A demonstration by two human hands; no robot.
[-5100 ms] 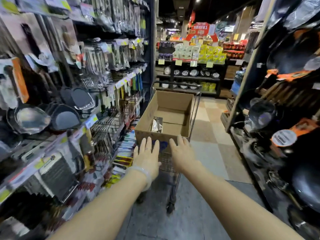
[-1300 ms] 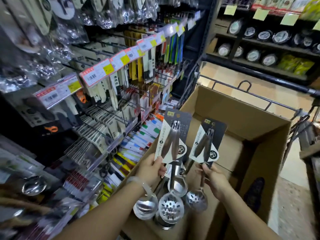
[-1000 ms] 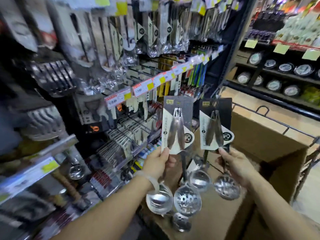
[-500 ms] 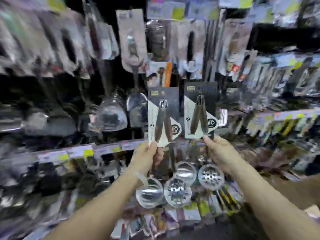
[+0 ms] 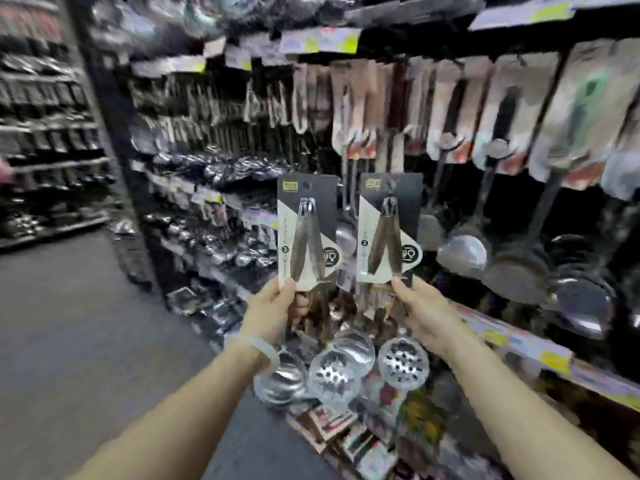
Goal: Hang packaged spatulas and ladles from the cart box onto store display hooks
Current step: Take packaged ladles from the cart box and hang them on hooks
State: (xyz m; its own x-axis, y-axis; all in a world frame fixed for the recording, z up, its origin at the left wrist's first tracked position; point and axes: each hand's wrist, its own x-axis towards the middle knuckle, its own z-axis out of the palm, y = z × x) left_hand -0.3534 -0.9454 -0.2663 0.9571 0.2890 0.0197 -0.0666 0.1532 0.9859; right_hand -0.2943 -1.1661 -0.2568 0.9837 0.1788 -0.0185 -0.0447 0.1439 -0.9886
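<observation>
Store aisle, dark shelving w/ hanging kitchen utensils (image 5: pixel 460 188) on the right and front, blurred by motion; grey floor (image 5: pixel 69 341) at left. Price tags (image 5: pixel 318 41) run along the shelf edges above, more tags on the lower rail (image 5: pixel 540 355) at right.

Left hand (image 5: pixel 273 306) is raised in front of the display, thumb and fingers pinching the bottom edge of a carded utensil pack (image 5: pixel 306 233), held upright. A pale bracelet (image 5: pixel 258 344) sits on that wrist. Below the card hang a solid ladle bowl (image 5: pixel 278 382) and a slotted bowl (image 5: pixel 332 375), both shiny metal.

Right hand (image 5: pixel 422 313) likewise pinches the bottom of a second carded pack (image 5: pixel 389 230), upright, just beside the first, a narrow gap between. Its slotted spoon bowl (image 5: pixel 403 362) hangs below the hand; another solid bowl (image 5: pixel 356 348) sits between the two slotted ones — can't tell which pack it belongs to.

Both packs are in hand in front of the hanging stock, neither on a hook. Cart box not in view.
</observation>
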